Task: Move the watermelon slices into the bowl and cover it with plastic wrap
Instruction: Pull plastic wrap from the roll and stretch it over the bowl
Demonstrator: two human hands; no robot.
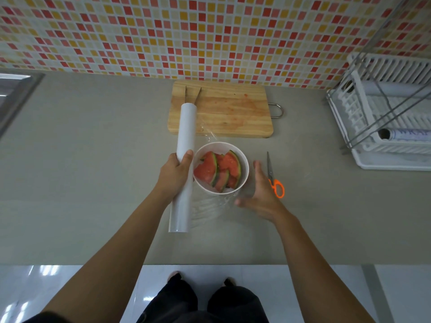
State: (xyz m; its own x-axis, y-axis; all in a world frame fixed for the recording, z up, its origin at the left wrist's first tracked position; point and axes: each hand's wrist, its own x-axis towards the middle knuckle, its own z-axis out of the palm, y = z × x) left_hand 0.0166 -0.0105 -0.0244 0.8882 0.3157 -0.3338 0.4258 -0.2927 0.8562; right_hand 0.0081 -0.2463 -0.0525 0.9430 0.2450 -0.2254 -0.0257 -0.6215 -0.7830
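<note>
The white bowl (221,167) serves as the landmark on the grey surface (93,183). Inside it the watermelon slices (218,170) are already piled, rinds up, so the first half of the task is judged done. Just to its left, the roll of plastic wrap (184,166) is held by the left hand (175,176), whose fingers are closed around the tube, lengthwise alongside the bowl so that film can be drawn across the rim. A sheet of clear film (212,206) is seen stretched from the roll over the near side of the bowl (how far it reaches across the top cannot be told). To the bowl's right the right hand (261,194) is spread flat and empty, apparently to smooth or pull the film. Orange-handled scissors (274,180) lie right of the bowl, within reach for cutting. Beyond the bowl, a stained cutting board (224,110) is left bare.
</note>
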